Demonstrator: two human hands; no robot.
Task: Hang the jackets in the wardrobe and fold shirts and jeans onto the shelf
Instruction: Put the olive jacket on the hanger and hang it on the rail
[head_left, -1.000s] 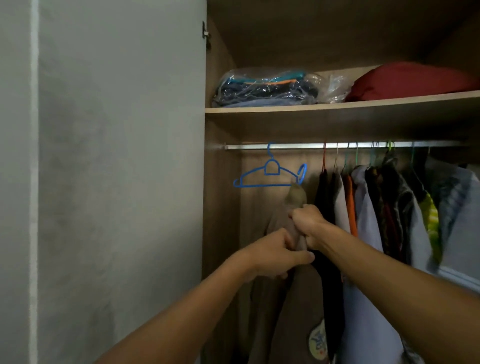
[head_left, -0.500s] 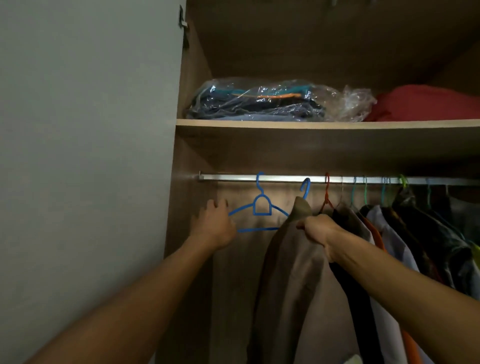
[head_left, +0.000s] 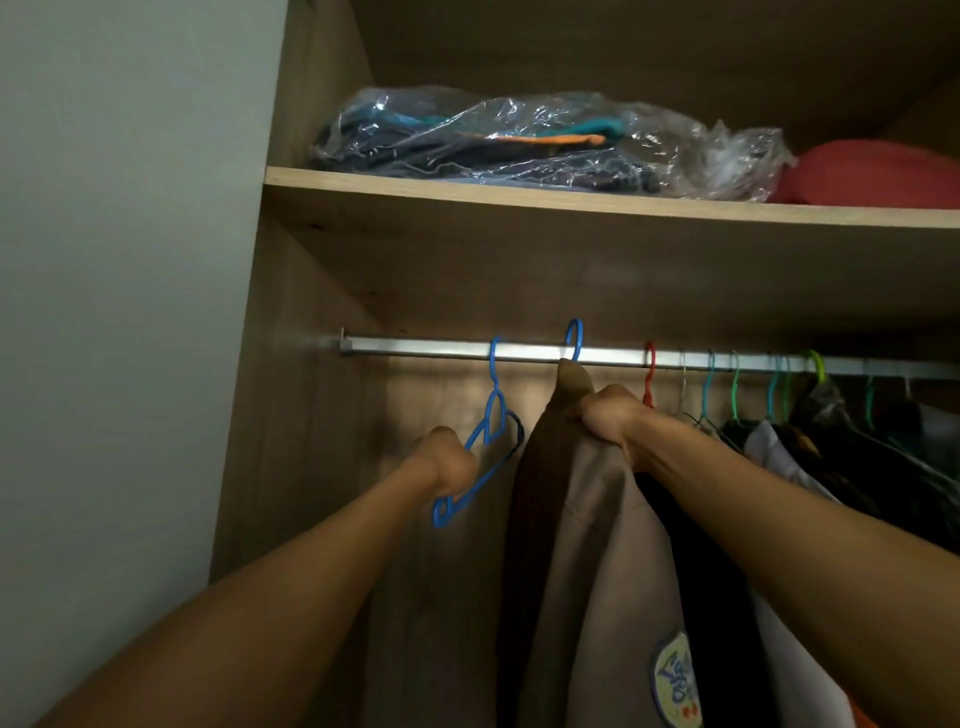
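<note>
A brown jacket (head_left: 587, 545) with a round patch hangs from a blue hanger hook (head_left: 573, 340) that sits over the metal rail (head_left: 426, 347). My right hand (head_left: 605, 418) grips the jacket's shoulder just under the rail. An empty blue hanger (head_left: 485, 452) hangs on the rail to the left, swung sideways. My left hand (head_left: 447, 462) grips its lower bar.
Several hung garments (head_left: 831, 467) on coloured hangers fill the rail to the right. The wooden shelf (head_left: 571, 200) above holds a plastic bag of folded clothes (head_left: 519, 143) and a red bundle (head_left: 872, 174). The wardrobe's side panel (head_left: 301, 415) and a wall stand at left.
The jacket's hanger hook has gone up onto the rail. My left hand left the jacket, reached the empty blue hanger and now grips it, turning it sideways.
</note>
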